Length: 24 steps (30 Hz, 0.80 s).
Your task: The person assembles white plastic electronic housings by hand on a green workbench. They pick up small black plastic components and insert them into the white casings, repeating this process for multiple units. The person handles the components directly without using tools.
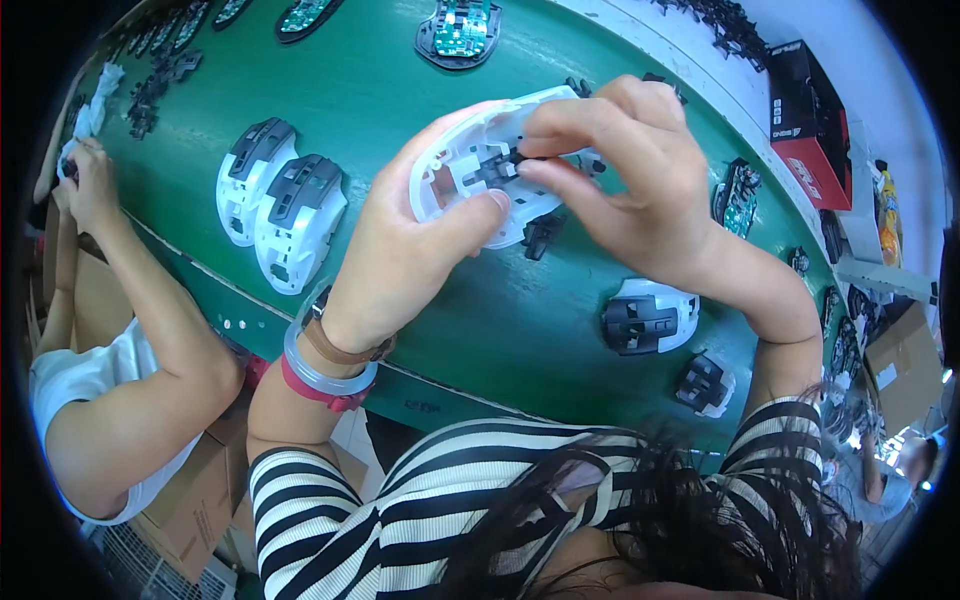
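Observation:
My left hand (405, 225) grips a white plastic mouse shell (472, 128), tilted so that its hollow inside shows, with the thumb over the near rim. Inside the shell sits a dark grey plastic piece (492, 172). My right hand (640, 170) is over the shell's right side, thumb and forefinger pinched at a small black part (518, 160) beside that dark piece. Its exact shape is hidden by the fingertips. Below the shell, a small black plastic part (542, 236) lies on the green table (440, 320).
Two white-and-grey mouse shells (298, 225) stand left, another (650, 318) right, near a small dark piece (705, 385). Mouse bases with green circuit boards (460, 35) line the far side. A black-and-red box (810, 130) stands far right. A co-worker's arm (150, 310) reaches in at left.

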### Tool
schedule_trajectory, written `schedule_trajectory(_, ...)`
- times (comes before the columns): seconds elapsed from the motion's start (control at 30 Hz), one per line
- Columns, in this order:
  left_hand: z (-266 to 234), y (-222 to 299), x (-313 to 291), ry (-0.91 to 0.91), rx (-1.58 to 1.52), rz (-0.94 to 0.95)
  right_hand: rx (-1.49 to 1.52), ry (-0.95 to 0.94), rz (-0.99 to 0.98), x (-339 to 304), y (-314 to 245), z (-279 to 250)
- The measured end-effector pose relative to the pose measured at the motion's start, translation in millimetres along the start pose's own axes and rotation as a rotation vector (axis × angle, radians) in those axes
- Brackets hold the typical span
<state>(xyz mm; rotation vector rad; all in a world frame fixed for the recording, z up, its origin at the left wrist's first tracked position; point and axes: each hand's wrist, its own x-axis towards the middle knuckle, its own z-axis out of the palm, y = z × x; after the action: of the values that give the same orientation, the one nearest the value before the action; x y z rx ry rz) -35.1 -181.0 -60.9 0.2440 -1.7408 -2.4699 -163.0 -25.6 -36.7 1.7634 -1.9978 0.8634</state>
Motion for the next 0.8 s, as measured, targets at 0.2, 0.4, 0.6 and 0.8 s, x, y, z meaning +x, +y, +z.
schedule_trajectory(0.2, 0.4, -5.9, 0.9, 0.055, 0.008, 0.059, -0.010, -0.072, 0.021, 4.5, -1.6, 3.3)
schedule_trajectory(0.4, 2.7, -12.2, -0.1, 0.041, 0.098, 0.094, -0.094, -0.100, -0.043, -5.9, -6.8, 8.3)
schedule_trajectory(0.6, -7.6, -8.5, 5.3, 0.098, 0.005, 0.069, -0.041, 0.025, -0.160, -4.3, 0.4, -10.9)
schedule_trajectory(0.8, -1.2, -9.0, 1.0, 0.144, 0.154, 0.131, 0.356, -0.207, 0.228, 9.9, -0.2, -9.3)
